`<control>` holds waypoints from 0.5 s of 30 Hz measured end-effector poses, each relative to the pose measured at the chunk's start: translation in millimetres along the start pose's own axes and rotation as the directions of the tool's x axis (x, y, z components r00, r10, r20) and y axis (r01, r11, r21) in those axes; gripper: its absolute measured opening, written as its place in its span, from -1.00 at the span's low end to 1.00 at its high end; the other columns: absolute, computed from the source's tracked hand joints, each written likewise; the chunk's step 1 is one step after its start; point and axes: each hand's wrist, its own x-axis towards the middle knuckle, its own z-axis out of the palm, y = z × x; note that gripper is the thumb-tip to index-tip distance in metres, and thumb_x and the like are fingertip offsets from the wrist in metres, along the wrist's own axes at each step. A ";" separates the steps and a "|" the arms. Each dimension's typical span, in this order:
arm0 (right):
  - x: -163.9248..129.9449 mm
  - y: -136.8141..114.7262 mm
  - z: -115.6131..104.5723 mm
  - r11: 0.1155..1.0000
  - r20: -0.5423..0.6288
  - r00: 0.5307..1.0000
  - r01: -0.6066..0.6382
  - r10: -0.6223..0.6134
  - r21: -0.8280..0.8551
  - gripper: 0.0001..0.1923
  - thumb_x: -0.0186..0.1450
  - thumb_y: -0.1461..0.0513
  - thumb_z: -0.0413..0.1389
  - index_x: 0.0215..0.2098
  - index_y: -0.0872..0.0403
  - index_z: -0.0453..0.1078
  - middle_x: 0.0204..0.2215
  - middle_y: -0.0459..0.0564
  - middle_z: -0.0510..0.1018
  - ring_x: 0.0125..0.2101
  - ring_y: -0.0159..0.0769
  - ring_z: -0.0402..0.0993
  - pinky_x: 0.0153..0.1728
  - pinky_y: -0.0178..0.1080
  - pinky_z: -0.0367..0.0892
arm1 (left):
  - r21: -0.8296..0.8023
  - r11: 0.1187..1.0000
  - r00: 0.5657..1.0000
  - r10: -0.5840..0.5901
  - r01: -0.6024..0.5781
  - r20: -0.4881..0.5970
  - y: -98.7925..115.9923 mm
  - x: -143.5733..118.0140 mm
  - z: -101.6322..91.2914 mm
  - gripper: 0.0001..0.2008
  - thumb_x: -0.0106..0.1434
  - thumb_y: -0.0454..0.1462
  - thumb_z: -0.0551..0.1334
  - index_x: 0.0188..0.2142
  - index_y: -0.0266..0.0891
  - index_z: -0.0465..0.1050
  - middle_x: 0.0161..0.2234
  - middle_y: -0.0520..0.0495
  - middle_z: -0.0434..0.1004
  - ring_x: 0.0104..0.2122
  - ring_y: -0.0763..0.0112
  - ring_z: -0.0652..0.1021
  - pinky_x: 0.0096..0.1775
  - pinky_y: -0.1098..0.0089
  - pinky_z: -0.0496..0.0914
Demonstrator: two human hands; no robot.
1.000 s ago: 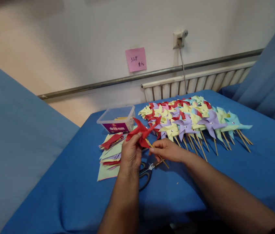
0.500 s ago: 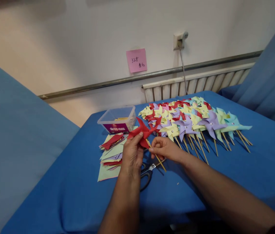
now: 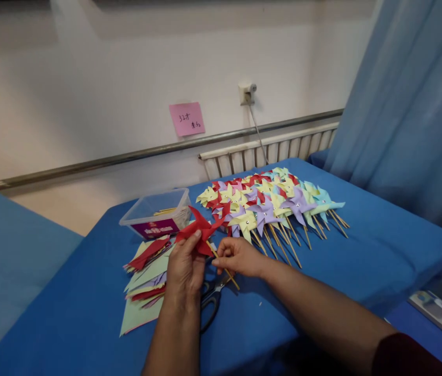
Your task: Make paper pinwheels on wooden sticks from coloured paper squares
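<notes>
A red paper pinwheel [image 3: 202, 228] on a thin wooden stick [image 3: 232, 279] is held above the table. My left hand [image 3: 185, 267] is closed around it, thumb pressed at the base of the blades. With fingers curled together, my right hand [image 3: 242, 256] pinches the stick just below the pinwheel head; its fingertips are partly hidden. Below the hands lie black-handled scissors [image 3: 213, 302], partly covered by my left wrist. To the left is a stack of coloured paper pieces [image 3: 146, 292], red, green, yellow and purple.
Many finished pinwheels [image 3: 264, 211] lie in rows at the back right, sticks toward me. A clear plastic box [image 3: 156, 227] with sticks in it stands at the back left. Blue cloth covers the table [image 3: 381, 245]. A blue curtain [image 3: 409, 130] hangs at the right.
The view has turned to the right, so everything sits lower and further left. Both hands keep their hold on the red pinwheel, with little visible change in grip.
</notes>
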 end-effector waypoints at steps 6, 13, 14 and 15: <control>-18.9 8.0 -5.5 0.999 -0.149 0.988 0.046 -0.048 -0.015 -0.60 0.05 -0.03 0.29 -0.46 0.06 0.27 -0.66 -0.18 0.49 -0.72 -0.49 0.28 -0.67 -0.40 0.12 | 0.009 0.998 0.993 -0.058 0.058 0.104 -7.9 -6.7 8.0 -0.83 -0.08 -0.40 0.44 -0.42 -0.36 0.56 -0.45 -0.06 0.62 -0.46 0.43 0.57 -0.34 0.47 0.46; -42.4 9.9 -7.8 0.996 -0.254 0.964 0.079 -0.085 -0.032 -0.65 0.08 0.01 0.28 -0.48 0.07 0.31 -0.63 -0.16 0.48 -0.66 -0.46 0.32 -0.59 -0.37 0.19 | 0.043 0.998 0.993 -0.059 0.055 0.105 -17.0 -11.6 13.3 -0.79 -0.12 -0.40 0.46 -0.42 -0.34 0.55 -0.47 -0.03 0.61 -0.50 0.46 0.55 -0.36 0.46 0.44; -46.1 10.5 -7.9 0.994 -0.270 0.957 0.097 -0.106 -0.048 -0.67 0.10 0.03 0.27 -0.48 0.07 0.31 -0.62 -0.15 0.49 -0.64 -0.45 0.34 -0.58 -0.37 0.20 | 0.051 0.997 0.990 -0.071 0.065 0.118 -18.8 -13.1 14.5 -0.78 -0.11 -0.39 0.46 -0.41 -0.34 0.55 -0.46 -0.03 0.61 -0.50 0.46 0.55 -0.37 0.47 0.43; -49.9 11.3 -8.3 0.991 -0.290 0.949 0.111 -0.126 -0.069 -0.69 0.12 0.04 0.25 -0.48 0.07 0.32 -0.62 -0.15 0.49 -0.62 -0.45 0.34 -0.57 -0.37 0.20 | 0.059 0.995 0.987 -0.082 0.075 0.135 -20.7 -14.7 15.6 -0.77 -0.11 -0.38 0.46 -0.39 -0.34 0.55 -0.45 -0.03 0.61 -0.49 0.46 0.55 -0.37 0.47 0.43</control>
